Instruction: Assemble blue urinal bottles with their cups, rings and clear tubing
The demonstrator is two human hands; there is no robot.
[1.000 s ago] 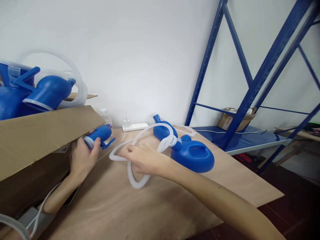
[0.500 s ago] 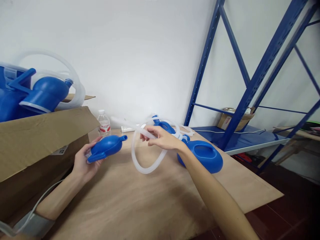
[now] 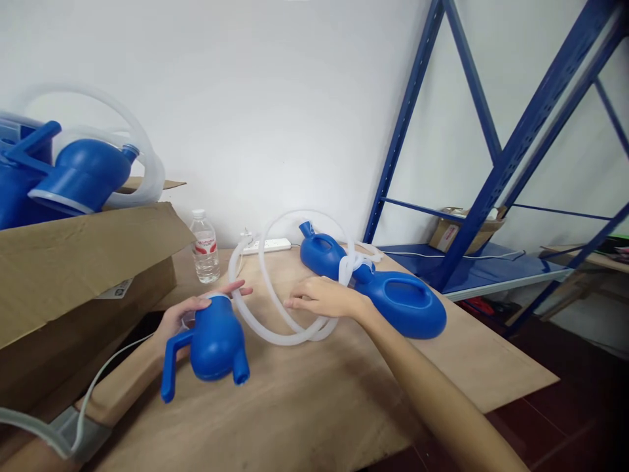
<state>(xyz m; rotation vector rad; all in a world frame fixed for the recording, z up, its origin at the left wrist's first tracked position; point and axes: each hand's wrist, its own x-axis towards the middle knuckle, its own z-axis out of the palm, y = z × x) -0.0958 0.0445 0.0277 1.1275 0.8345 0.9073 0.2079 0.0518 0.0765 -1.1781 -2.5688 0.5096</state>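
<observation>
Blue cup (image 3: 216, 341) – clear of the surface (image 3: 304, 406) on the left, near the box, wide mouth tilted up and away from me, stubby spout (image 3: 240, 368) pointing down and to the right. Its handle (image 3: 168, 373) hangs down on the left side.

My left grip (image 3: 181, 318) has the cup by its wide end: thumb at the pale rim, other fingers behind, a couple stretched out past it toward the white tube (image 3: 285, 339). Contact between those fingers and the tube: cannot tell.

My right grip (image 3: 328, 297) is over the loops of tube, fingers loosely bent, back uppermost. Whether it has hold of any tube is hidden – cannot tell.

The tube stands in wide loops between my two grips, its strands bunched by the neck of the near jug (image 3: 407, 322), which is blue and lies just right of my right grip. Behind it is the far jug (image 3: 319, 263), also blue, its mouth pointing up and left.

Back of the surface: a water bottle (image 3: 206, 248), upright, and a power strip (image 3: 270, 246) near the wall. Left: a cardboard box (image 3: 98, 269) with more blue cups (image 3: 93, 167) showing above its flap. Right: a blue metal shelf (image 3: 491, 275), small carton (image 3: 469, 237) on it.
</observation>
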